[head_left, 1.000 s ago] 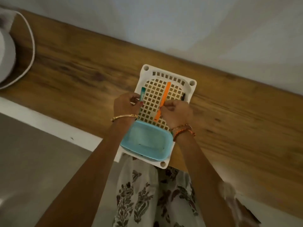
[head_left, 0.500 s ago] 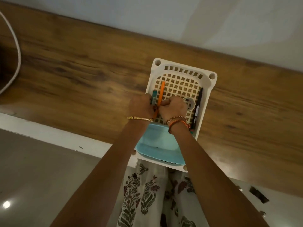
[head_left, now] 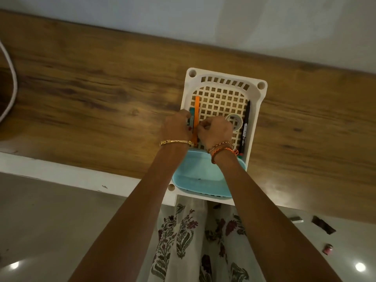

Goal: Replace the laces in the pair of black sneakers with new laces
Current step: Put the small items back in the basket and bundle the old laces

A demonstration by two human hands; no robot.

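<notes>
Head view: both hands, apart 1.0 s ago, now huddle over the white basket (head_left: 256,119); left hand (head_left: 176,127) grips a teal item (head_left: 191,121), right hand (head_left: 216,130) pinches the orange strip (head_left: 197,110). Sneakers unseen; task seemingly barely begun.

One view only: the head camera looked steeply down and forward over both outstretched forearms, close above the white basket (head_left: 256,110) on the wooden tabletop (head_left: 91,94), the wall filling the top edge and the floor (head_left: 40,220) below.

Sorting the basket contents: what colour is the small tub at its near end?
Light blue tub, clearest in the head view.
</notes>
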